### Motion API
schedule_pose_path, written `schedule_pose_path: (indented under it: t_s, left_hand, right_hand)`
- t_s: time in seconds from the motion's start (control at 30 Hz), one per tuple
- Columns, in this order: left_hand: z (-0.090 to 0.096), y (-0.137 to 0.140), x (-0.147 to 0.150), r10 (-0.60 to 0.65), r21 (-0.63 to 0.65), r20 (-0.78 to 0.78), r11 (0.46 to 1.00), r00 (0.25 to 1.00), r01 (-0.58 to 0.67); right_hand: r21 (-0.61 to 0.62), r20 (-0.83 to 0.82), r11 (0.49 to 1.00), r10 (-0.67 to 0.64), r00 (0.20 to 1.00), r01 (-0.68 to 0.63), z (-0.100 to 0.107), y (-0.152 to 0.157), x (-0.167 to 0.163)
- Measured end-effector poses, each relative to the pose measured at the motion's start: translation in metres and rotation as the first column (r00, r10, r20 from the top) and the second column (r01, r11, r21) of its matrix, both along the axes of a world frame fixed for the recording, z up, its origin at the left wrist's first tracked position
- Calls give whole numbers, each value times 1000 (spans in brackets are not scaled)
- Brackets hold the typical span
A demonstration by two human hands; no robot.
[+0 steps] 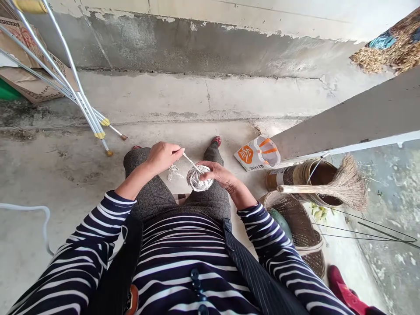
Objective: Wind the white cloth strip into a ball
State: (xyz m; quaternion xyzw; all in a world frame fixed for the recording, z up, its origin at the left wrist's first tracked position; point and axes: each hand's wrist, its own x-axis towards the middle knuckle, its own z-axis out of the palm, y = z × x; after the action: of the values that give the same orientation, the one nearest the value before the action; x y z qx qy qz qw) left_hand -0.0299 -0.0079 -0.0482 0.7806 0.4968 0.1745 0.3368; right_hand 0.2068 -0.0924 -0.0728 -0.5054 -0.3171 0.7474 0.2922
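A round ball of whitish cord (pixel 197 179) sits in my right hand (pixel 220 176), whose thumb lies across its front while the fingers curl behind. From the ball a taut strand (pixel 190 162) runs up and left to my left hand (pixel 163 156), which pinches it between thumb and fingers. Below the left hand, a loose tangle of the same pale cord (pixel 174 173) shows beside my left leg. Both hands are above my lap, over grey checked trousers (pixel 147 188).
Metal crutches (pixel 82 100) and cardboard boxes (pixel 49 83) stand at the left. On the right are a printed bag (pixel 259 153), a bucket (pixel 292 177), a straw broom (pixel 348 186) and a woven basket (pixel 295 218). A concrete wall (pixel 197 46) runs across the front.
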Motion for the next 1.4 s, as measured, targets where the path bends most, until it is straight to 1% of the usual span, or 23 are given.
schedule_pose_path:
  t_s: [0.03, 0.1, 0.17, 0.2, 0.27, 0.33, 0.4, 0.5, 0.53, 0.6, 0.7, 0.77, 0.83, 0.93, 1.0, 1.03, 1.07, 1.13, 1.2, 1.27, 1.3, 1.33, 1.4]
  left_hand:
    - [-2, 0, 0, -9, 18, -61, 1000, 998, 10]
    - [-8, -3, 3, -40, -6, -153, 999, 987, 39]
    - [-15, -10, 6, -74, -78, -147, 995, 986, 63]
    - [-18, -14, 9, -89, -135, -83, 988, 993, 77]
    - [-25, -23, 13, -104, -279, 142, 950, 984, 140]
    - [-30, -31, 17, -77, -406, 367, 884, 927, 233]
    - [-36, -36, 18, -32, -478, 483, 828, 875, 294]
    - [-46, -39, 16, 7, -523, 492, 802, 870, 289]
    - [-48, -38, 15, 2, -523, 466, 807, 885, 274]
    - [-51, -37, 11, -19, -488, 387, 844, 922, 222]
    - [-41, -33, 4, -36, -417, 305, 893, 952, 168]
    - [-28, -30, -1, -16, -445, 352, 877, 936, 182]
    - [-13, -28, -5, 13, -526, 441, 814, 898, 246]
    - [3, -28, -7, 101, -635, 550, 695, 829, 337]
    - [6, -27, -5, 192, -672, 588, 658, 786, 341]
    - [4, -26, -3, 234, -678, 593, 662, 770, 321]
    - [2, -23, -1, 262, -674, 585, 684, 767, 280]
    - [-6, -14, 3, 255, -627, 503, 766, 826, 145]
    - [-16, -3, 6, 196, -495, 315, 869, 929, -15]
    - [-23, 4, 7, 145, -294, 137, 951, 980, -99]
    - [-26, 5, 7, 128, -208, 111, 973, 986, -102]
    - [-28, 4, 8, 114, -152, 137, 984, 984, -93]
    - [-30, -3, 10, 81, -158, 272, 987, 959, -39]
  right_hand:
    - [-9, -14, 1000, -1, 1000, 1, -2, 0, 0]
    - [-26, -44, 1000, -5, 999, 4, -5, 0, 1]
    - [-40, -73, 999, -8, 997, 5, -8, 0, 0]
    - [-44, -86, 999, -9, 996, 5, -9, 0, 0]
    - [-45, -110, 999, -9, 994, 4, -11, -1, 0]
    - [-43, -123, 999, -13, 992, 8, -12, -2, 0]
    - [-46, -123, 999, -21, 992, 15, -13, -4, 0]
    - [-56, -115, 998, -31, 993, 25, -12, -5, 0]
    - [-58, -113, 998, -34, 993, 27, -11, -5, -1]
    - [-60, -108, 998, -41, 993, 35, -9, -4, -1]
    - [-58, -95, 997, -63, 993, 58, -6, 0, 0]
    - [-52, -80, 996, -74, 994, 70, -5, 2, 2]
    - [-41, -60, 996, -79, 995, 77, -4, 5, 4]
    - [-4, -18, 997, -82, 996, 82, -2, 9, 7]
    - [21, 8, 997, -77, 997, 77, -1, 12, 7]
    - [29, 17, 997, -69, 997, 68, 0, 13, 7]
    - [33, 21, 998, -58, 998, 58, 0, 14, 6]
    - [36, 18, 999, -39, 999, 38, 0, 16, 5]
    - [37, 0, 999, -29, 1000, 29, 0, 16, 2]
    - [32, -26, 999, -30, 999, 31, 0, 17, 1]
    - [26, -40, 999, -31, 999, 32, 0, 17, 0]
    - [19, -54, 999, -34, 998, 35, 0, 16, 0]
    - [2, -78, 999, -45, 996, 46, -2, 16, 0]
